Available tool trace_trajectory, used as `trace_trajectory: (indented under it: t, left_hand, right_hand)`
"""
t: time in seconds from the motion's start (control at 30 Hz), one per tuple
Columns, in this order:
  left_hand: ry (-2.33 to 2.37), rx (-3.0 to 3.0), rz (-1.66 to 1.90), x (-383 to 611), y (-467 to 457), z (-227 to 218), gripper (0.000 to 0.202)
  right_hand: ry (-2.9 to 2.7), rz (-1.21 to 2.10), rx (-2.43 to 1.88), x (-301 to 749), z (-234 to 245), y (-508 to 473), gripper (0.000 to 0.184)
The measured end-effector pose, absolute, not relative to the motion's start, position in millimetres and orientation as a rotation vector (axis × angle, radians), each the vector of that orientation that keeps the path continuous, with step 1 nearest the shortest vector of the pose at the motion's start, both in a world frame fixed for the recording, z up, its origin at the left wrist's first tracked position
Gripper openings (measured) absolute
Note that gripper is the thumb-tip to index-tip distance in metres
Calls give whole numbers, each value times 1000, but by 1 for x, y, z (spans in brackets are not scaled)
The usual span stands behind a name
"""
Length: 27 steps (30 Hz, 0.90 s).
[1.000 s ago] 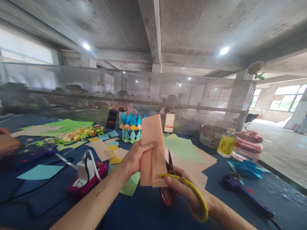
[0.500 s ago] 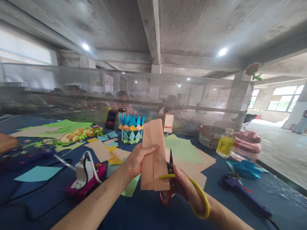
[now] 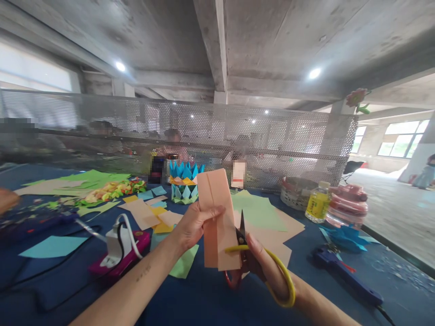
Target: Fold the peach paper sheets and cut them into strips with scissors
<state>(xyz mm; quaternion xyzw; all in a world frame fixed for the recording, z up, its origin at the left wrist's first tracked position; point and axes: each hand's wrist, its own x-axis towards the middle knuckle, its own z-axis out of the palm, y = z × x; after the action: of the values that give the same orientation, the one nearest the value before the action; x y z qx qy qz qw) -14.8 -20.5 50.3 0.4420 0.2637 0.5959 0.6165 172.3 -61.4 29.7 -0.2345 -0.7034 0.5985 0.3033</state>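
Held upright in my left hand (image 3: 195, 224) is a folded sheet of peach paper (image 3: 217, 190), my thumb across its face and my fingers behind it. A lengthwise crease or flap edge runs down the paper. My right hand (image 3: 260, 260) is closed on a pair of scissors (image 3: 242, 226) with dark blades and yellow and red handles. The blades point upward along the paper's right side; whether they touch it I cannot tell. Behind the paper stands a folded-paper basket (image 3: 185, 183) in blue, peach and green. Loose peach and pale green sheets (image 3: 260, 210) lie to the right.
At left are a purple power strip (image 3: 122, 258) with a white charger, a blue paper sheet (image 3: 54, 246) and colourful scraps (image 3: 112, 190). A glue gun (image 3: 348, 274), a yellow-labelled bottle (image 3: 317, 202) and a pink jug (image 3: 348, 206) stand or lie right. A mesh screen (image 3: 288, 140) borders the back. Another person's hand (image 3: 8, 199) shows at far left.
The folded peach paper has shifted in my left hand, its top tilting slightly left and its lower left edge moving right. The scissors have barely moved.
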Motion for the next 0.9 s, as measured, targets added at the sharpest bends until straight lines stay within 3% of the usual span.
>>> trace_trajectory:
  t: [0.9]
  left_hand:
    - [619, 1117, 1359, -21, -19, 51, 24]
  right_hand:
    - [-1825, 1539, -631, 173, 32, -61, 60]
